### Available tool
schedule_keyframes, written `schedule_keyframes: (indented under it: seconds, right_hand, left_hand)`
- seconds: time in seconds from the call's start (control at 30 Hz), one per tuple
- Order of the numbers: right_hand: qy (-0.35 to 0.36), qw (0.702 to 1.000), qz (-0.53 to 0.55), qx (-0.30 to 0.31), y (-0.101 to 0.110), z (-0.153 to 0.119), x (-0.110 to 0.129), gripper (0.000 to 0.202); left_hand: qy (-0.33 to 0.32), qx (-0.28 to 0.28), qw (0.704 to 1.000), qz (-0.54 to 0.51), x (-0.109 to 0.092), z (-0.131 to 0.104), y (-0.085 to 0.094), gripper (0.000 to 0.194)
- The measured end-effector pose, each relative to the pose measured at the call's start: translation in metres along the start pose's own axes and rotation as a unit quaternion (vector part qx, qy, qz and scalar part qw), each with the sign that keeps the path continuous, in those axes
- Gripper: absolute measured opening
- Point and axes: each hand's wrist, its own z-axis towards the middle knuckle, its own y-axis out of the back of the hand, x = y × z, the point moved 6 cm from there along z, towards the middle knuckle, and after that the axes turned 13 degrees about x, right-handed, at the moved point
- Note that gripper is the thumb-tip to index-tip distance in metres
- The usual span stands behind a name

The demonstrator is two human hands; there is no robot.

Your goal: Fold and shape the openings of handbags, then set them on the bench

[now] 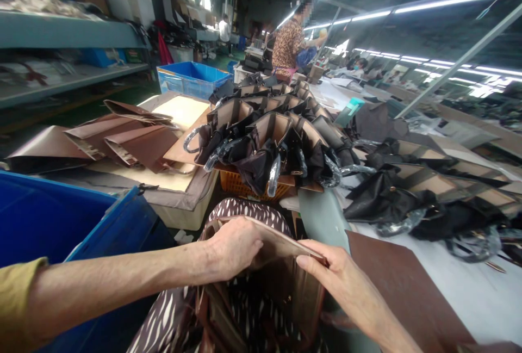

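A brown bag [281, 288] rests open on the patterned cloth over my lap, its inside facing up. My left hand [236, 247] is closed on the bag's upper edge, knuckles up, with the fingertips partly hidden. At the right end of the same edge, my right hand [330, 266] pinches the bag between thumb and fingers. The edge runs slanting down to the right between both hands. The lower part of the bag is dark and hard to make out.
Black bags with wrapped handles [261, 152] crowd an orange basket [232, 183] ahead. Brown folded pieces [142, 146] lie at the left, above a blue bin [101, 228]. At the right are more black bags [391, 195] and a brown sheet [399, 282]. A person [286, 43] sits farther back.
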Motion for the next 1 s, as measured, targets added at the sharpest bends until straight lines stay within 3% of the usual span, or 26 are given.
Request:
schedule_keyframes:
  seconds: [0.23, 0.4, 0.57, 0.73, 0.9, 1.0]
  right_hand:
    - [-0.03, 0.999, -0.003, -0.013, -0.001, -0.002, -0.01, 0.034]
    - [-0.023, 0.999, 0.037, 0.01, -0.003, -0.003, -0.017, 0.035]
    - [0.006, 0.999, 0.049, -0.015, 0.001, -0.001, -0.023, 0.033]
    - [0.002, 0.998, 0.061, -0.017, 0.002, 0.004, -0.026, 0.028]
    - [-0.017, 0.996, 0.084, -0.004, 0.0, 0.005, -0.032, 0.031]
    - [-0.018, 0.997, 0.076, -0.003, 0.002, 0.007, -0.034, 0.032]
  left_hand:
    - [0.074, -0.008, 0.982, 0.171, -0.004, 0.007, 0.004, 0.02]
    - [0.067, -0.042, 0.971, 0.226, -0.003, -0.001, 0.009, 0.018]
    - [0.06, -0.054, 0.96, 0.267, -0.001, -0.006, 0.007, 0.021]
    - [0.064, -0.046, 0.953, 0.291, 0.002, -0.002, 0.003, 0.025]
    - [0.039, -0.144, 0.951, 0.27, 0.004, -0.002, 0.017, 0.018]
    - [0.018, -0.149, 0.97, 0.193, 0.015, 0.001, 0.023, 0.012]
